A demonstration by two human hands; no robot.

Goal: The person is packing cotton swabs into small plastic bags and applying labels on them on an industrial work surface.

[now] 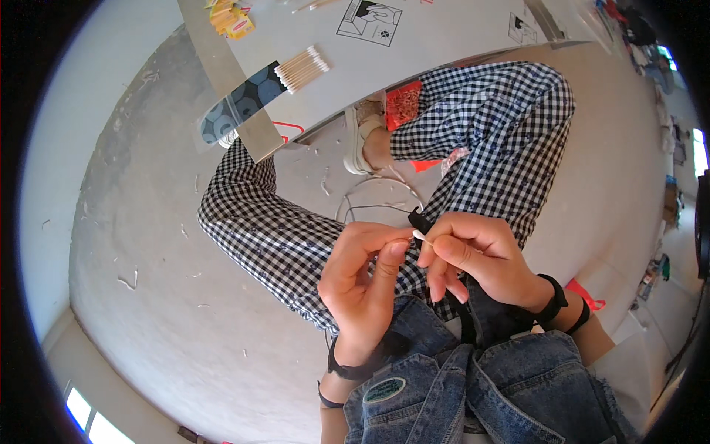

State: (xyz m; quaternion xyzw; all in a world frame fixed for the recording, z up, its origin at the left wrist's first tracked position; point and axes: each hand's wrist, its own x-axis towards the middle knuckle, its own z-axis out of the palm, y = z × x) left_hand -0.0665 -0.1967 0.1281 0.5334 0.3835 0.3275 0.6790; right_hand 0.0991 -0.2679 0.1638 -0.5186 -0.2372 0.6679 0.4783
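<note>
Between the thumb and forefinger of my right hand (481,251) is a cotton swab (419,235), its white head pointing up and to the left. My left hand (362,270) is raised close beside it, thumb and forefinger drawn together, the forefinger tip at the swab's white head. Whether anything lies in that left pinch is hidden. Both hands are above my lap. On the table, a row of cotton swabs (302,69) lies side by side across a dark patterned strip (244,105).
A grey-white table (325,96) stands ahead, with yellow packets (231,18) at its far left. Below it, a red bag (403,105) lies near my shoe (359,140). A looped cable (381,180) and white scraps (133,281) are on the floor.
</note>
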